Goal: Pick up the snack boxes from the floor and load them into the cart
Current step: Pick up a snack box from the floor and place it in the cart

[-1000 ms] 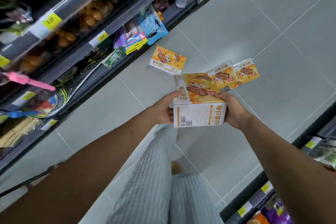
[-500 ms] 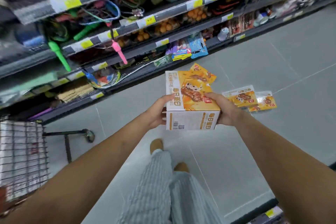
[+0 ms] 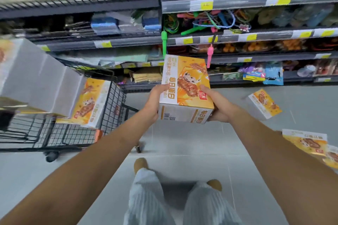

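I hold an orange and white snack box [image 3: 185, 86] in front of me at chest height. My left hand [image 3: 153, 100] grips its left side and my right hand [image 3: 217, 106] its right side and bottom corner. The black wire cart [image 3: 113, 97] stands to the left, with a same-looking snack box [image 3: 89, 102] lying in its basket and a row of pale box sides above that. On the floor to the right lie a tilted snack box [image 3: 263, 104] and, nearer, two more boxes [image 3: 307, 142] at the frame's right edge.
Store shelving [image 3: 237, 40] with skipping ropes, packets and yellow price tags runs across the back. The grey tiled floor [image 3: 182, 142] lies between the cart and the boxes. My legs in striped trousers [image 3: 146, 197] and brown shoes stand below the held box.
My view has swung left and up, bringing the cart close on the left. The held box has risen and moved towards the cart. The floor boxes now lie to my right.
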Available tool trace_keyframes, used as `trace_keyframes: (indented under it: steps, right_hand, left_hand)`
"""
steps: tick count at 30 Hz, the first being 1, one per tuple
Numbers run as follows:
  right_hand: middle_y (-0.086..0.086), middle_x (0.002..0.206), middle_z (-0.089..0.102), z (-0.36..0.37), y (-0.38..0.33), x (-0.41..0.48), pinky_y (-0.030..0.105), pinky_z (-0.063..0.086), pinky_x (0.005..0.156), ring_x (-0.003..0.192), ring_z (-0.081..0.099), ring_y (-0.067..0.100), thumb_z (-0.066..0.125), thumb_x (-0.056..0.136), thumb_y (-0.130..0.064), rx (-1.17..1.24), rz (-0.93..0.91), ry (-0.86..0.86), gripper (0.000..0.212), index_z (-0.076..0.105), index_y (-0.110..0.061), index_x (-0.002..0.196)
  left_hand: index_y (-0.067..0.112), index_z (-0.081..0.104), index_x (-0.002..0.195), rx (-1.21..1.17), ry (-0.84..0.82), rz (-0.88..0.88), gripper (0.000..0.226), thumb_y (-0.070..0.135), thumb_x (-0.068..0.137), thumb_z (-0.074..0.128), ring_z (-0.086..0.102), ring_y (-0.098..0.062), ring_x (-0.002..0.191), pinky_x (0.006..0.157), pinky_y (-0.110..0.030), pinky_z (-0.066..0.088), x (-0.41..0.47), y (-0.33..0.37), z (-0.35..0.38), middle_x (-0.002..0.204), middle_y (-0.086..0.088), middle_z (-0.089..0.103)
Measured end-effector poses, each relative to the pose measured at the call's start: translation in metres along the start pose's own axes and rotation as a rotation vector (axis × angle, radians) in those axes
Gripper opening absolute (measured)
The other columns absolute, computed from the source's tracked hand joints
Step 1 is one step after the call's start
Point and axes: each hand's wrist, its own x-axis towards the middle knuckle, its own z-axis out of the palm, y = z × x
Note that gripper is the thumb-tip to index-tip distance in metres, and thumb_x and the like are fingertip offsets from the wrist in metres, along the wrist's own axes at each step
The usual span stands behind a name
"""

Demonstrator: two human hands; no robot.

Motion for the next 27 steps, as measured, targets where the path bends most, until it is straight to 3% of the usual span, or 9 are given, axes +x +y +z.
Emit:
trace_keyframes:
  steps: [2, 3, 6, 10, 13, 17, 22, 24, 27]
  right_hand:
    - [0.006, 0.099, 0.071, 0.051, -0.006, 0.011, 0.047, 0.049, 0.089, 0.096, 0.064, 0.026, 0.057, 0.085, -0.060, -0.020, 0.029, -0.048, 0.038, 0.064, -0.026, 0.101]
    - [0.006, 0.096, 0.070, 0.074, -0.008, 0.015, 0.045, 0.050, 0.087, 0.093, 0.064, 0.025, 0.056, 0.086, -0.061, -0.040, 0.027, -0.054, 0.038, 0.063, -0.026, 0.098]
    - [0.004, 0.098, 0.072, 0.157, -0.012, 0.033, 0.038, 0.052, 0.076, 0.091, 0.067, 0.023, 0.051, 0.085, -0.067, -0.127, -0.002, -0.085, 0.046, 0.064, -0.027, 0.103]
    - [0.005, 0.110, 0.072, 0.254, -0.016, 0.056, 0.034, 0.054, 0.071, 0.094, 0.069, 0.023, 0.048, 0.080, -0.075, -0.236, -0.015, -0.147, 0.063, 0.062, -0.027, 0.120]
    - [0.005, 0.099, 0.073, 0.299, -0.016, 0.064, 0.034, 0.055, 0.071, 0.091, 0.070, 0.023, 0.047, 0.081, -0.076, -0.293, -0.001, -0.171, 0.064, 0.063, -0.025, 0.117]
    - [0.005, 0.092, 0.072, 0.353, -0.009, 0.076, 0.036, 0.056, 0.075, 0.091, 0.069, 0.025, 0.044, 0.085, -0.073, -0.362, 0.038, -0.221, 0.058, 0.064, -0.023, 0.108]
    - [0.008, 0.113, 0.071, 0.391, 0.003, 0.094, 0.039, 0.057, 0.078, 0.098, 0.069, 0.024, 0.053, 0.077, -0.075, -0.337, 0.115, -0.225, 0.066, 0.062, -0.026, 0.119]
    - [0.007, 0.124, 0.066, 0.402, 0.009, 0.102, 0.043, 0.056, 0.080, 0.105, 0.066, 0.027, 0.058, 0.066, -0.081, -0.301, 0.149, -0.206, 0.080, 0.057, -0.030, 0.127]
    - [0.006, 0.136, 0.057, 0.413, 0.019, 0.129, 0.055, 0.052, 0.090, 0.117, 0.060, 0.029, 0.063, 0.037, -0.093, -0.274, 0.163, -0.157, 0.116, 0.049, -0.031, 0.135]
  left_hand:
    - [0.012, 0.060, 0.124, 0.007, 0.057, 0.020, 0.063, 0.037, 0.067, 0.068, 0.065, -0.031, 0.101, 0.100, -0.047, 0.045, 0.001, 0.015, -0.049, 0.112, -0.012, 0.070]
    - [0.013, 0.062, 0.120, 0.002, 0.073, 0.027, 0.059, 0.037, 0.066, 0.068, 0.066, -0.030, 0.099, 0.099, -0.046, 0.046, 0.001, 0.021, -0.072, 0.111, -0.012, 0.070]
    - [0.013, 0.063, 0.112, -0.046, 0.130, 0.041, 0.039, 0.032, 0.078, 0.063, 0.068, -0.023, 0.075, 0.078, -0.037, 0.052, -0.006, 0.041, -0.150, 0.095, -0.009, 0.072]
    - [0.017, 0.065, 0.097, -0.093, 0.191, 0.065, 0.015, 0.026, 0.088, 0.059, 0.066, -0.014, 0.058, 0.061, -0.027, 0.049, -0.015, 0.059, -0.244, 0.072, 0.001, 0.072]
    - [0.012, 0.061, 0.116, -0.157, 0.186, 0.042, 0.028, 0.023, 0.092, 0.053, 0.067, -0.021, 0.074, 0.064, -0.028, 0.054, -0.023, 0.063, -0.288, 0.093, -0.008, 0.071]
    - [0.017, 0.065, 0.094, -0.224, 0.253, -0.001, 0.015, 0.026, 0.090, 0.054, 0.069, -0.021, 0.067, 0.064, -0.029, 0.054, -0.029, 0.056, -0.344, 0.079, -0.005, 0.074]
    - [0.017, 0.064, 0.101, -0.282, 0.256, -0.027, 0.021, 0.029, 0.094, 0.049, 0.072, -0.020, 0.066, 0.063, -0.030, 0.057, -0.027, 0.045, -0.387, 0.083, -0.005, 0.075]
    - [0.017, 0.065, 0.106, -0.294, 0.277, -0.050, 0.031, 0.037, 0.097, 0.042, 0.072, -0.020, 0.075, 0.067, -0.032, 0.057, -0.022, 0.041, -0.399, 0.091, -0.005, 0.076]
    - [0.020, 0.061, 0.124, -0.305, 0.335, -0.094, 0.049, 0.051, 0.094, 0.038, 0.064, -0.025, 0.100, 0.079, -0.035, 0.053, -0.010, 0.032, -0.412, 0.121, -0.007, 0.066]
